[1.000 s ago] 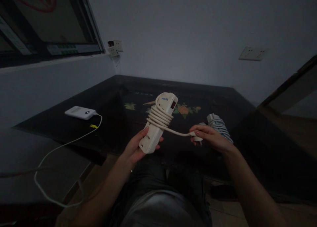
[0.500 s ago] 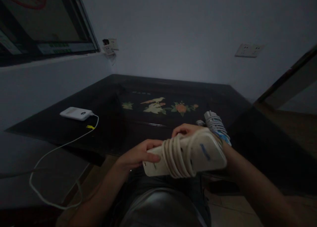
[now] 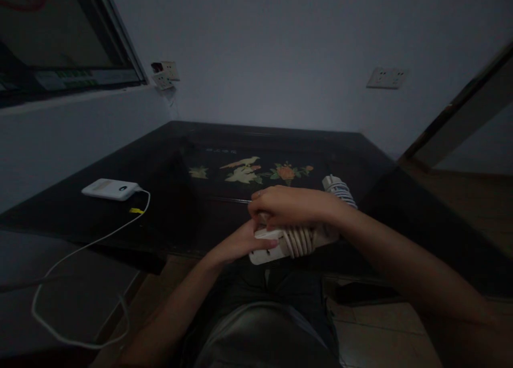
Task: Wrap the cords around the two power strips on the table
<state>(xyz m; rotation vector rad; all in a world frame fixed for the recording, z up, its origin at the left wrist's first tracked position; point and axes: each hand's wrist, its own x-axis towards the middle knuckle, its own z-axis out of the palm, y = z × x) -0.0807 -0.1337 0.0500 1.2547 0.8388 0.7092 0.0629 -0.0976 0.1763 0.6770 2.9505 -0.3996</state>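
A white power strip (image 3: 261, 257) is held above the near edge of the table, its own cord (image 3: 300, 242) wound round its middle in several turns. My left hand (image 3: 239, 240) grips the strip's left end, thumb on the upper face. Reaching across from the right, my right hand (image 3: 290, 203) is over the strip with its fingers curled down beside my left fingertips. What those right fingers pinch is hidden. Just beyond my right wrist lies a second bundle of coiled grey-white cable (image 3: 339, 189), partly covered by my forearm.
On the dark table (image 3: 172, 218), with bird and flower decoration, a white power bank (image 3: 109, 189) lies at left. Its white cable (image 3: 90, 243) hangs over the edge. A yellow tag (image 3: 137, 211) lies nearby. Wall sockets (image 3: 388, 78) are behind, and a window (image 3: 68, 36) at left.
The power strip has gone lower and farther from me, turning its socket face into view. My right hand has moved from behind the strip to above it, leftward toward my left hand.
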